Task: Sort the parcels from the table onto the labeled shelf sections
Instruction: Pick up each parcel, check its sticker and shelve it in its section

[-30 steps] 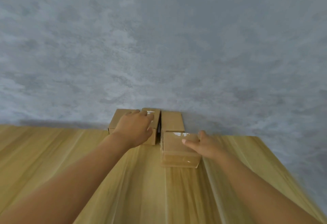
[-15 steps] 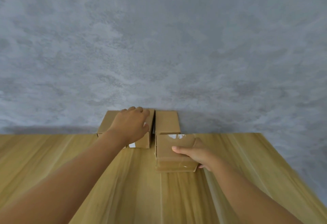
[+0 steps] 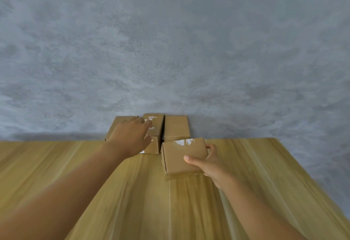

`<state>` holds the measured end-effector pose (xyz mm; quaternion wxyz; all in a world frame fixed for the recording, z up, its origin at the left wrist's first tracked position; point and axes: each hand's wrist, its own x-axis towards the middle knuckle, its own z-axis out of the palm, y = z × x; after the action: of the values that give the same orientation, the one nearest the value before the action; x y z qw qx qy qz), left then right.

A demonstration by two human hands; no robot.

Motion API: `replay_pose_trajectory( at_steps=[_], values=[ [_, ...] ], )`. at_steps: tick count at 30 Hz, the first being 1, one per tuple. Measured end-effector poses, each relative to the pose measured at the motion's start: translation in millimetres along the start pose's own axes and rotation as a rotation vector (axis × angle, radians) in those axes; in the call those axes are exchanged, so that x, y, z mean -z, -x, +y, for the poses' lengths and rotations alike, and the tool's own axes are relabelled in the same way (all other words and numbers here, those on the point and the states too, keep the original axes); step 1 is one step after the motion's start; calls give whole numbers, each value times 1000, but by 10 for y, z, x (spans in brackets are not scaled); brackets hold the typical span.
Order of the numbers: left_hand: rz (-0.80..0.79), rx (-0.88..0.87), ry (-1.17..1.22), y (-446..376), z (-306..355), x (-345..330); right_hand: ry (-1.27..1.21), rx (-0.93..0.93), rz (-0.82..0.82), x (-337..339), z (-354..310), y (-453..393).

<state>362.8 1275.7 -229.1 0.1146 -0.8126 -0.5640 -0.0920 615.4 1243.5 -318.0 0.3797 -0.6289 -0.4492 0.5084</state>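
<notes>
Nearer parcel (image 3: 182, 156) pulled closer | right hand (image 3: 210, 162) grips it | left hand (image 3: 130, 137) rests flat on rear parcels (image 3: 153, 126)

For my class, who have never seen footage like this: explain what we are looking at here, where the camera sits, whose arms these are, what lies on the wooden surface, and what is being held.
There is no machine here. A person wears a wide-angle camera on the head, looking forward and down, so the two arms reaching in from below are that person's own.

The wooden table ends at a grey wall. At the far edge, against the wall, small cardboard parcels sit close together.

The right hand has a grip on the nearest parcel: the thumb lies across its top and the fingers curl round its far right side. Shiny tape shows on that parcel's top.

The left hand rests on top of the parcels to the left, fingers laid over them. Whether it grasps one cannot be told.

Another parcel sits untouched behind the held one.

No shelf is in view.
</notes>
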Motion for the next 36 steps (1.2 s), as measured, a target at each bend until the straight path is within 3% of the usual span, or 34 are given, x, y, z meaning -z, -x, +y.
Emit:
replay_pose_trajectory(
  at_steps=[6, 9, 17, 22, 26, 30, 36],
  values=[
    [-21, 24, -32, 144, -62, 61, -63, -87, -68, 9, -63, 25],
    [-65, 79, 59, 213, -64, 92, -61, -107, -113, 20, -159, 91],
    [-296, 434, 928, 240, 60, 274, -160, 79, -254, 50, -698, 170],
    [-254, 477, 1334, 218, 119, 401, -236, 153, -248, -55, -933, 232],
    [-133, 385, 1346, 216, 75, 475, -335, 40, -361, -28, -1039, 296],
    [-147, 281, 1346, 223, 19, 542, -364, -34, -498, 60, -1115, 299],
    [-156, 335, 1449, 167, 19, 642, -358, 73, -372, 10, -1195, 322]
  ],
)
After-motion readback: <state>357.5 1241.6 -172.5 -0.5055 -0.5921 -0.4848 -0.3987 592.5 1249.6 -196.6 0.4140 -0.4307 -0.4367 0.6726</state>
